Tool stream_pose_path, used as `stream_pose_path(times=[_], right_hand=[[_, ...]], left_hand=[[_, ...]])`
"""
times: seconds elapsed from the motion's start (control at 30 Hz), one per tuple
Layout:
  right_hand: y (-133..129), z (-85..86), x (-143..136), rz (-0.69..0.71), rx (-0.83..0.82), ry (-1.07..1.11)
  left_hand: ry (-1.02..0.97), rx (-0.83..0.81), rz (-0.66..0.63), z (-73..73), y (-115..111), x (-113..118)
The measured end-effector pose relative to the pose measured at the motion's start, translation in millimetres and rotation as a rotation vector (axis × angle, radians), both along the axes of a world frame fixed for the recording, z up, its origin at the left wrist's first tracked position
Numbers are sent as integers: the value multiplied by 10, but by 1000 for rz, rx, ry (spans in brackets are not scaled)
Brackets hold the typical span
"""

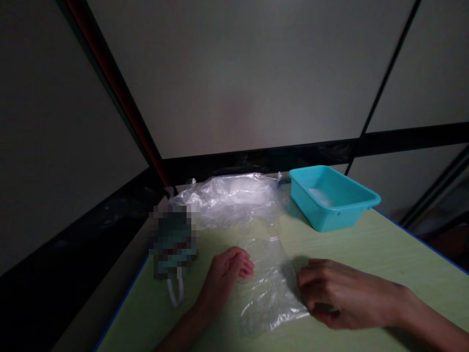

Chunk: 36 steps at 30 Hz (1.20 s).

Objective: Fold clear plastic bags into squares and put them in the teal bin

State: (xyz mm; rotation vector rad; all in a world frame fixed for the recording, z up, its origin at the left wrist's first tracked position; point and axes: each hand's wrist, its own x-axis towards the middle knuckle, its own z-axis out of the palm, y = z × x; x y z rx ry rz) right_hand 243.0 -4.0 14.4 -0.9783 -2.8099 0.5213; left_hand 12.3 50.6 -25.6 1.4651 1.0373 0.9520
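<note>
Indoor space of unclear use: panelled walls [264, 83], blue-edged green table [384, 252].

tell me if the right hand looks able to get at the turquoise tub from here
Likely yes: the right hand is by the edge of the clear plastic, the tub stands farther back on that side, and only tabletop shows between them.

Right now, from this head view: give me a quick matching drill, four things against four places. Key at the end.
Things
1. Turquoise tub
2. Flat clear bag
3. Crumpled clear plastic
4. Right hand

Places
A. At the flat clear bag's right edge
B. Far side of the table, left of the tub
C. Between left hand and right hand
D. Far right part of the table

Pairs: 1-D, 2-C, 3-B, 4-A
</note>
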Motion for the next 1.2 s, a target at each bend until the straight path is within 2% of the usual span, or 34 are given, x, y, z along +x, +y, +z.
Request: stream_pose_path(times=[0.27, 0.5, 0.63, 0.73, 0.87, 1.03, 1.2], right_hand=[[-9, -6, 14, -6, -3, -21], [-35, 28, 91, -73, 16, 121], [10, -31, 84, -17, 86, 83], [79, -101, 67, 39, 199, 4], [157, -175, 56, 39, 303, -17], [199, -211, 55, 62, 295, 41], [241, -238, 77, 39, 212, 93]], left_hand=[[21, -30, 6, -19, 6, 0], [30, -36, 13, 1, 5, 8], [35, -35, 10, -2, 5, 3], [43, -29, 3, -10, 6, -1], [48, -24, 0, -18, 4, 1], [53, -1, -7, -29, 9, 10], [94, 76, 10, -33, -4, -17]])
